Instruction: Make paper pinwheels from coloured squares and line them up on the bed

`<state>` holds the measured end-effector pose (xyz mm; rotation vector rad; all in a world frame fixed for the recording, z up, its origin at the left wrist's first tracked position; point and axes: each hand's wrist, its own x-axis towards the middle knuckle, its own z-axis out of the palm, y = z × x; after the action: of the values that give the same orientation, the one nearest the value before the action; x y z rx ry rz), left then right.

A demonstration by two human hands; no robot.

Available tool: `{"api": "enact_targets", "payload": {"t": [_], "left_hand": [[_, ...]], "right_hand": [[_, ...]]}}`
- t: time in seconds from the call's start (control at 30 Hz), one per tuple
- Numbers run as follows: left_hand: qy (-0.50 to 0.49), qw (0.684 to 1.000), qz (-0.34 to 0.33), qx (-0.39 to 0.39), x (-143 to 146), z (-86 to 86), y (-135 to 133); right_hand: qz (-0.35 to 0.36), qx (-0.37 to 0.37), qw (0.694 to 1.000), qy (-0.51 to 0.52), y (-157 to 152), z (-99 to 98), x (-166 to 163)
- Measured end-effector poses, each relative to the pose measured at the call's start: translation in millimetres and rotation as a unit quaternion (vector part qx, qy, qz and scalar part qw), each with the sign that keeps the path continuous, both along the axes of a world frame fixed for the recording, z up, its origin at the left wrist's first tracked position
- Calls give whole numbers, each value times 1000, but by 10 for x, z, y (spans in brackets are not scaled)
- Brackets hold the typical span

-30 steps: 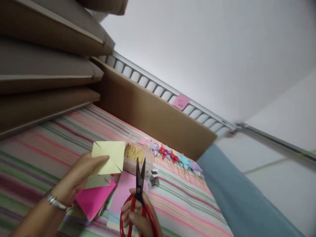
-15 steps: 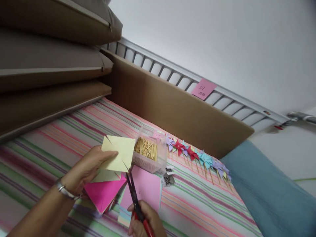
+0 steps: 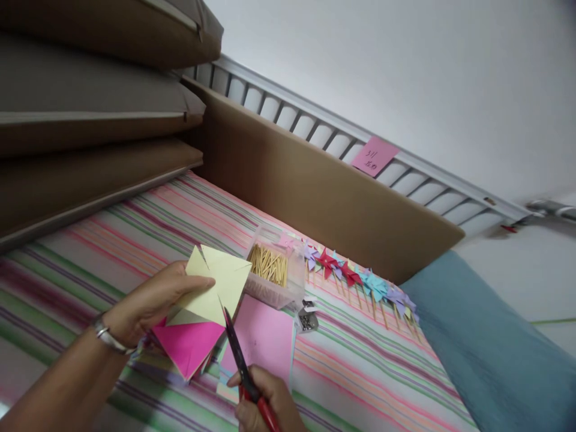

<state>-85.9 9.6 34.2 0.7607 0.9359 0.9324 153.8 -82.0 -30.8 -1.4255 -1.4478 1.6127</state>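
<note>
My left hand [image 3: 155, 300] pinches a pale yellow paper square [image 3: 219, 284] with cuts running in from its corners, held just above the striped cloth. My right hand [image 3: 265, 401] grips red-handled scissors [image 3: 240, 363], whose dark blade tips touch the square's lower corner. Under the yellow square lie a bright pink folded paper [image 3: 186, 345] and a light pink sheet [image 3: 263, 337].
A clear plastic box of wooden sticks [image 3: 272, 270] stands behind the papers, with a small metal clip [image 3: 308, 321] beside it. A row of finished paper pinwheels [image 3: 360, 285] lies along a cardboard panel [image 3: 315, 192]. Stacked brown cushions [image 3: 90, 114] fill the left; a blue cloth [image 3: 490, 360] lies right.
The scissors swung from pointing straight up to leaning left, and their tips came to the yellow square's lower corner. The camera view shifted, so the scene sits further right and lower.
</note>
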Motion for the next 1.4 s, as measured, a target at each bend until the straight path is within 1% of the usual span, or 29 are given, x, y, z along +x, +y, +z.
{"api": "enact_targets", "payload": {"t": [0.07, 0.13, 0.23, 0.33, 0.57, 0.7, 0.83, 0.97, 1.2, 1.4], "left_hand": [[4, 1000, -6, 6, -2, -2, -2], [3, 1000, -16, 8, 10, 9, -5], [3, 1000, -23, 3, 56, 35, -6], [1, 1000, -29, -3, 109, 43, 7], [15, 999, -31, -5, 150, 40, -5], [19, 999, -26, -2, 139, 15, -14], [3, 1000, -28, 2, 143, -3, -9], [-1, 999, -35, -6, 158, 20, -14], [-2, 999, -34, -14, 166, 38, -14], [-3, 999, -47, -8, 164, 35, -18]], "right_hand": [[14, -14, 1000, -1, 18, 20, -6], [18, -18, 1000, -7, 27, 85, -20], [6, -16, 1000, -14, 21, 209, -46], [0, -20, 1000, -14, 8, 260, -62], [-3, 8, 1000, 1, 12, 125, -57], [-5, 13, 1000, -3, 30, 89, -53], [-4, 21, 1000, -10, 40, 100, -53], [1, 26, 999, -19, 43, 127, -67], [-22, 45, 998, -32, 31, 178, -88], [-20, 43, 997, -57, 30, 203, -93]]}}
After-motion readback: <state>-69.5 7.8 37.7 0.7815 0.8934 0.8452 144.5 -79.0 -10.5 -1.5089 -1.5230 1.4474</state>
